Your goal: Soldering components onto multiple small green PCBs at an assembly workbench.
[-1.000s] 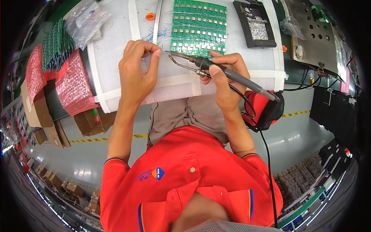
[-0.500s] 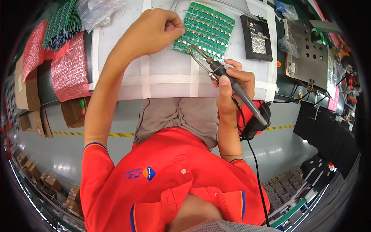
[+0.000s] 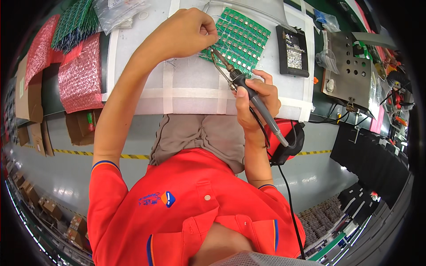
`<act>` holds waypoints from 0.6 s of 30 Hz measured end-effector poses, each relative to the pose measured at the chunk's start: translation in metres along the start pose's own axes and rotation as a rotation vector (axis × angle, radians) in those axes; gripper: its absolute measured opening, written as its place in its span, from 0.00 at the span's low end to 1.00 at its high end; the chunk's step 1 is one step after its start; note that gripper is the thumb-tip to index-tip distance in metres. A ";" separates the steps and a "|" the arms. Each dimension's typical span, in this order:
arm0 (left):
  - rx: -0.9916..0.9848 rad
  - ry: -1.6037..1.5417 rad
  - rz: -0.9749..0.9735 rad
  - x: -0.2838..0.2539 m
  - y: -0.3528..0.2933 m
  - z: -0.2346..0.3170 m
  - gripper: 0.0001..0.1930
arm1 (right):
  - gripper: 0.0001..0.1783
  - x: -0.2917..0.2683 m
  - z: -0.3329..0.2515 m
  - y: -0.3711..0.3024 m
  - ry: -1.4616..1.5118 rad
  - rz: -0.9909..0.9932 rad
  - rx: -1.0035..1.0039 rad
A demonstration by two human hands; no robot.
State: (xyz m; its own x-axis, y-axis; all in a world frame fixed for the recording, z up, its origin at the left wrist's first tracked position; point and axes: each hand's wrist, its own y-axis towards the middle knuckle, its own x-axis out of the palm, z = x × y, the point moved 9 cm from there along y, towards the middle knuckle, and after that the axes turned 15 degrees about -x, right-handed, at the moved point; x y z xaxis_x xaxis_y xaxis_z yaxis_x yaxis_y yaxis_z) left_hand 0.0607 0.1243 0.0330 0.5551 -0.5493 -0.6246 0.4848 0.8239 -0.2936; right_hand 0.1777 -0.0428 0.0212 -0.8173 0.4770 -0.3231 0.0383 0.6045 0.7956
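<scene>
A green panel of circuit boards [image 3: 243, 39] lies on the white-covered bench, with rows of small metal parts and thin wires across it. My left hand [image 3: 188, 33] is at its left edge, thumb and fingers pinched together; what is between them is too small to make out. My right hand [image 3: 258, 99] grips a soldering iron [image 3: 262, 108] with a grey handle and a thin metal tube beside its shaft. The iron points up and left, its tip at the panel's lower left part, just below my left fingertips. Whether the tip touches the panel I cannot tell.
A black tray [image 3: 293, 52] with silvery solder scraps sits right of the panel. Further right is a metal plate with holes [image 3: 350, 66]. Pink bubble wrap [image 3: 80, 75], stacked green boards [image 3: 76, 24] and plastic bags [image 3: 117, 13] lie left. The iron's black cable [image 3: 287, 195] hangs past my right side.
The iron's tip has shifted a little left over the panel, and my right hand has moved left with it. My left fingertips have moved slightly right. The whole view has tilted slightly.
</scene>
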 end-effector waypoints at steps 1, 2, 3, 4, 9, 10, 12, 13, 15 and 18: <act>-0.026 0.001 -0.008 0.000 0.000 -0.001 0.10 | 0.10 0.001 0.000 0.000 0.000 -0.006 -0.003; -0.052 0.001 -0.016 0.000 0.001 -0.002 0.10 | 0.10 0.001 0.000 0.000 0.000 -0.007 -0.004; -0.052 0.001 -0.015 0.000 0.001 -0.003 0.10 | 0.10 0.002 -0.001 0.001 -0.010 -0.020 -0.004; -0.039 0.007 -0.002 0.001 0.002 -0.004 0.11 | 0.10 0.003 -0.001 0.001 -0.021 -0.033 -0.004; -0.064 0.021 -0.005 0.005 0.007 -0.009 0.11 | 0.11 0.002 0.000 0.001 -0.041 0.009 -0.003; 0.010 0.038 0.033 0.007 0.009 -0.015 0.11 | 0.12 0.001 -0.001 0.002 -0.045 0.047 -0.004; 0.085 0.055 0.070 0.008 0.011 -0.017 0.12 | 0.12 0.001 -0.001 0.002 -0.041 0.049 -0.007; 0.081 0.050 0.074 0.007 0.010 -0.016 0.11 | 0.12 0.001 -0.001 0.001 -0.041 0.052 -0.009; 0.078 0.044 0.078 0.003 0.006 -0.009 0.11 | 0.12 0.001 -0.002 0.003 -0.048 0.047 -0.015; -0.023 -0.012 0.016 -0.005 -0.001 0.003 0.12 | 0.12 0.001 -0.001 0.000 -0.056 0.039 -0.011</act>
State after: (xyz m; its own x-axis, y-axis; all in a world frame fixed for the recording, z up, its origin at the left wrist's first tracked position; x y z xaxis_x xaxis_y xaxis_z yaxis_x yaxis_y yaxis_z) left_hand 0.0595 0.1254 0.0382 0.5703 -0.5379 -0.6208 0.4605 0.8352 -0.3006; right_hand 0.1764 -0.0432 0.0222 -0.7816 0.5354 -0.3201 0.0629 0.5782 0.8135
